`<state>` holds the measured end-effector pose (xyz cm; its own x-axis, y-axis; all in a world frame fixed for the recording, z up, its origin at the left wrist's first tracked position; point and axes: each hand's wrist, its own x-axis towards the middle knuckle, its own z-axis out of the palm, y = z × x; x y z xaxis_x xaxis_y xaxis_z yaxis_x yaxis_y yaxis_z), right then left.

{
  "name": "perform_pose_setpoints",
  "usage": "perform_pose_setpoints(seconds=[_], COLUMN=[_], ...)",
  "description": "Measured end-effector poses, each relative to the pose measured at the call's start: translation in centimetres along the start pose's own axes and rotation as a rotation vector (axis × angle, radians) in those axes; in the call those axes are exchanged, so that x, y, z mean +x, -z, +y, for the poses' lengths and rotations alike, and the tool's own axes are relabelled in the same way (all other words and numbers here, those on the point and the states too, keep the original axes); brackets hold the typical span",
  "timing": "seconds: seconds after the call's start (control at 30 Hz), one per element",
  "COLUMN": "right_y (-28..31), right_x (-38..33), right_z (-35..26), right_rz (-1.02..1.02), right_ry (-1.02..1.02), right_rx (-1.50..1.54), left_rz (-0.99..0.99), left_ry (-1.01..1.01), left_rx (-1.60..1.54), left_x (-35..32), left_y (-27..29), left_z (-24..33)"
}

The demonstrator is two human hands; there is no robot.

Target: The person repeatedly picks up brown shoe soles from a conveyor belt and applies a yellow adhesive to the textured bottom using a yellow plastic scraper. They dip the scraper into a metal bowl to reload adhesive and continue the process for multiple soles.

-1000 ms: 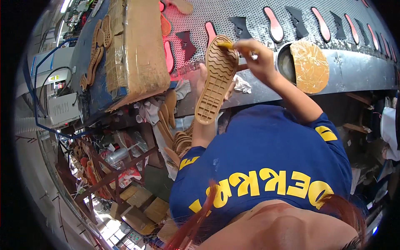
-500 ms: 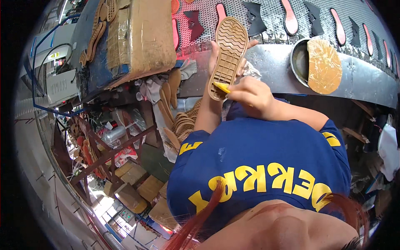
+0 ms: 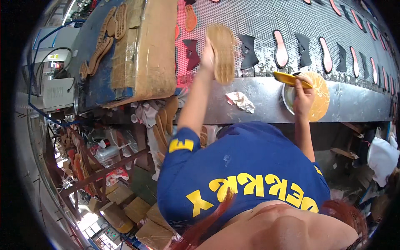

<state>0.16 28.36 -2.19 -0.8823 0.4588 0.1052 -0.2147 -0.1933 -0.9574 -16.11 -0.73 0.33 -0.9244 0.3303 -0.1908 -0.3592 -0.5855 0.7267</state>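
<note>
A tan shoe sole [image 3: 225, 52], smeared by motion, is gripped along its left side by my left hand [image 3: 208, 57] over the near edge of the mesh belt. My right hand [image 3: 304, 98] pinches a flat, slim yellow tool [image 3: 293, 79], whose working end I cannot make out. That hand is above a round metal bowl [image 3: 286, 100], partly covered by a tan, smeared disc [image 3: 320, 96]. The bowl's contents are mostly hidden. A crumpled white cloth [image 3: 240, 101] lies on the metal ledge [image 3: 266, 106] between my arms.
The mesh belt [image 3: 258, 23] carries pink-topped insoles [image 3: 280, 48] and dark cut pieces [image 3: 248, 52]. A taped cardboard box [image 3: 156, 54] stands left, beside tan soles [image 3: 120, 21] on a blue surface. More soles [image 3: 159, 132] are stacked below the ledge.
My left hand has carried the sole forward over the belt. My right hand has left the sole and moved right to the bowl with the yellow tool. The pieces on the belt have shifted.
</note>
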Motion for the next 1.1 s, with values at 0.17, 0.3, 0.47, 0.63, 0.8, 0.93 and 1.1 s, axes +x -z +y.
perform_pose_setpoints(seconds=[0.17,0.3,0.47,0.63,0.8,0.93,1.1], right_y=[3.0,4.4,7.4,7.8,4.5,3.9,7.0], right_x=[0.7,-0.4,-1.1,1.2,2.5,1.8,0.7], right_z=[-1.7,-1.2,0.4,2.0,1.0,0.3,0.2], right_rz=[0.074,0.088,0.143,0.090,-0.095,-0.124,-0.059], right_ry=[0.012,-0.007,-0.085,-0.169,-0.113,-0.084,-0.117], right_rx=[-0.062,-0.063,-0.021,0.050,0.035,0.020,-0.031], left_rz=[0.368,0.750,0.735,1.218,1.446,1.298,1.496], left_ry=[-0.107,0.061,0.310,0.182,0.489,0.725,0.990], left_rx=[0.047,0.833,1.719,1.890,1.765,1.654,1.360], left_x=[11.1,5.4,-12.6,-24.5,-32.1,-34.2,-34.2], left_y=[9.4,17.1,18.0,19.8,25.7,30.1,30.0], left_z=[5.2,-4.3,-13.4,-8.5,-5.4,-5.6,-5.0])
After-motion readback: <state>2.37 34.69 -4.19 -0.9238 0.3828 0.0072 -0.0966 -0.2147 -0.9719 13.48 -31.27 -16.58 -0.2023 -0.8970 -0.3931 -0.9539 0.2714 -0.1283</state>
